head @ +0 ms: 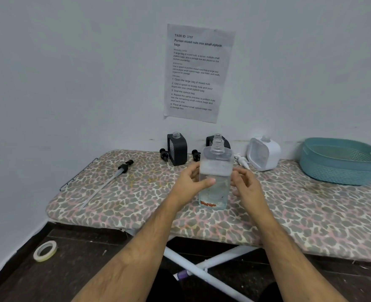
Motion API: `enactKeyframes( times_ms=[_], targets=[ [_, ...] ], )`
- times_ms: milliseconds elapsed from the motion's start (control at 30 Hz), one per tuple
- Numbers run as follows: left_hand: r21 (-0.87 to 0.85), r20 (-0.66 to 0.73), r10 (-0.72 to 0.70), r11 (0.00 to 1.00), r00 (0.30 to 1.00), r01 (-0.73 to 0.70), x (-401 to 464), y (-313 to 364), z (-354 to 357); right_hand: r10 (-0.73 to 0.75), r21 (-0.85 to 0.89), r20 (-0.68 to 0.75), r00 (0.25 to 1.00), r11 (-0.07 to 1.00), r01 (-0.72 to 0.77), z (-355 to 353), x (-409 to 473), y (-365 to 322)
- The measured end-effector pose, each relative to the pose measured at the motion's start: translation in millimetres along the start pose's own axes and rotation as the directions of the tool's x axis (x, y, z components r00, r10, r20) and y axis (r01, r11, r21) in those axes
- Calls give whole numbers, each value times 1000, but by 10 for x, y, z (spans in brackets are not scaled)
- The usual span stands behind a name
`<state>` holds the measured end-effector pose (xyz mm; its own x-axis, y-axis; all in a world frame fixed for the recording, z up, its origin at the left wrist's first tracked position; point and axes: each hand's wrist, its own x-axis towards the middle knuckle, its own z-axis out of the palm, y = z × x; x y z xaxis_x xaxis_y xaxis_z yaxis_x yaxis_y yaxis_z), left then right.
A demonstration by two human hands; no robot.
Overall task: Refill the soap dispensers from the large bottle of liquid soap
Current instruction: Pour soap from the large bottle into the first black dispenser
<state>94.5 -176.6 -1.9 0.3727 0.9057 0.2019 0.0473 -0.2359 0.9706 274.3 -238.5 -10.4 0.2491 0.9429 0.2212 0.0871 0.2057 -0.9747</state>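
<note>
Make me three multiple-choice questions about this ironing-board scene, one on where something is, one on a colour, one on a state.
1. Where is the teal plastic basket?
A. at the board's right end
B. on the floor
C. beside the tape roll

2. What colour is the square dispenser standing nearest the basket?
A. black
B. white
C. red

3. How is the clear large soap bottle held?
A. lying capped on its side
B. upright, neck open, gripped by the left hand
C. tipped over a dispenser

Answers:
1 A, it sits on the leopard-print ironing board at the far right.
2 B, its body is white, unlike the black square dispenser further left.
3 B, it stands on the board with no cap, the left thumb wrapped across its front, the right hand at its other side.
</note>
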Motion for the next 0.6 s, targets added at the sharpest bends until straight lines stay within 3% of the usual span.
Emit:
enactKeyframes(
  times_ms=[133, 233, 400, 600],
  targets=[
    [48, -97, -10, 999, 995, 15, 7, 47, -78, 9, -10, 34, 999, 1000, -9, 14, 10, -42],
    [96, -219, -5, 995, 976, 26, 29, 112, -205, -16, -36, -41, 999, 999, 15, -3, 29, -46],
    [34, -324, -35, 998, 946, 49, 115, 121, -364, -18, 29, -131, 991, 999, 22, -59, 112, -95],
    [331, -510, 15, 926, 860, 180, 480, 4, -505, 38, 6, -175, 984, 999, -38, -92, 379, 5]
  ],
)
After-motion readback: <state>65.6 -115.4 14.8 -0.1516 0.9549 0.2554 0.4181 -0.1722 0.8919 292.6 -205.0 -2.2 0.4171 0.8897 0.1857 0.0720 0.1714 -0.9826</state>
